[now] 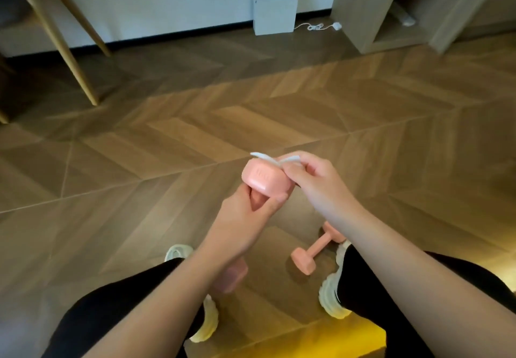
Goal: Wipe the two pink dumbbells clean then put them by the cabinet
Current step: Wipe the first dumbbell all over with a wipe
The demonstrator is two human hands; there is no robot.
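Note:
My left hand [245, 218] grips the handle of a pink dumbbell [262, 180] and holds it upright above the floor. Its upper head faces me; its lower head shows below my wrist. My right hand [310, 181] pinches a white wipe [268, 159] against the top right edge of that upper head. The second pink dumbbell [312, 251] lies on the wooden floor between my feet, partly hidden under my right forearm. The light wooden cabinet [371, 8] stands at the back right by the wall.
A white box [275, 12] sits against the wall, with a white cable [315, 26] beside it. Wooden chair legs [69, 58] stand at the back left. My knees and pale shoes [332, 296] frame the lower part of the view.

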